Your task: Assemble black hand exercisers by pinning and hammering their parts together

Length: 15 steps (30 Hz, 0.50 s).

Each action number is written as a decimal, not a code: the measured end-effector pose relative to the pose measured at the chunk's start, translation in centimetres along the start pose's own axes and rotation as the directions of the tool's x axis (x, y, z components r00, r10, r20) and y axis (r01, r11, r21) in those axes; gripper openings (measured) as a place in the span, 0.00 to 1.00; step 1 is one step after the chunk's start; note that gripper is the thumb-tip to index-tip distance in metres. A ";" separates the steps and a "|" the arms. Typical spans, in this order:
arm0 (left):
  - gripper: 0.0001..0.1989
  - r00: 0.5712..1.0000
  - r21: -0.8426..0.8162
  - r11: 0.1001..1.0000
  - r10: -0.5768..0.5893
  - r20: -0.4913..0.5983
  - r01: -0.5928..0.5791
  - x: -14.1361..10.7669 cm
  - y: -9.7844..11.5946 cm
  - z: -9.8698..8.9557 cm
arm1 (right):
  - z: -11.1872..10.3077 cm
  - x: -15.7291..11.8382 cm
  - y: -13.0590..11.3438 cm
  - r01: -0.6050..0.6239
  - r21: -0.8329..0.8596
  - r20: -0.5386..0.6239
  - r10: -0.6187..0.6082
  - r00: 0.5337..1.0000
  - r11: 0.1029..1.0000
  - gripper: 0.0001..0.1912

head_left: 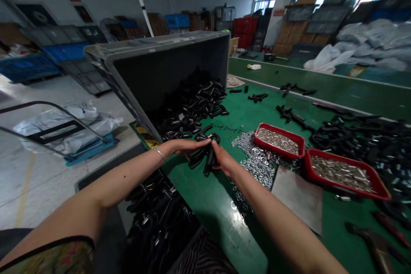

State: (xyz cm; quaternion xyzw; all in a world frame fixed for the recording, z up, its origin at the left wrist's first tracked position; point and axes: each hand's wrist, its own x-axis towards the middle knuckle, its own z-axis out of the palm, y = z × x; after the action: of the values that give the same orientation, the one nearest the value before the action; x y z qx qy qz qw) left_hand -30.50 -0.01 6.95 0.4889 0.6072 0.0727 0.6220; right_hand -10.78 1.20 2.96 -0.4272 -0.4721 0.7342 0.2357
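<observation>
Above the green table (199, 197), my left hand (184, 146) is closed around several black curved tube-like parts (197, 156). My right hand (222, 159) meets it from the other side, its thumb and fingers gripping another black curved part (209, 162). Both thumbs come close together near a small shiny metal end at the top. The undersides of the fingers are hidden by the parts. Just beyond my hands, a grey crate (141, 109) lies on its side with a heap of similar black parts (205, 98) spilling out.
Loose metal rings (257, 167) spread right of my hands. Two red trays (297, 154) hold small metal pieces, beside a flat metal plate (297, 197). A hammer (369, 239) lies at lower right. More black parts fill a bin (157, 227) below the table edge.
</observation>
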 end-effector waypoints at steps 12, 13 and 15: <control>0.40 0.677 0.254 0.852 0.519 -0.522 -0.458 -2.4 -8.8 10.4 | -1.1 -5.1 3.7 0.610 -0.353 -0.038 -0.663 0.748 0.709 0.33; 0.42 0.701 0.200 0.868 0.486 -0.522 -0.454 -1.9 -9.8 11.3 | -1.0 -5.0 3.6 0.593 -0.317 -0.065 -0.641 0.765 0.740 0.30; 0.46 0.741 0.118 0.889 0.436 -0.510 -0.441 -1.0 -11.1 12.5 | -0.5 -4.6 3.3 0.547 -0.214 -0.084 -0.573 0.815 0.809 0.29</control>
State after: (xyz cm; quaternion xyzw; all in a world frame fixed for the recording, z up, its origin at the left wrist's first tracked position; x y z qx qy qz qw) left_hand -25.99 -12.84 -2.84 0.5760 0.6206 0.3501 0.4006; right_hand -7.76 -3.47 1.79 -0.3402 -0.6232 0.5531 0.4359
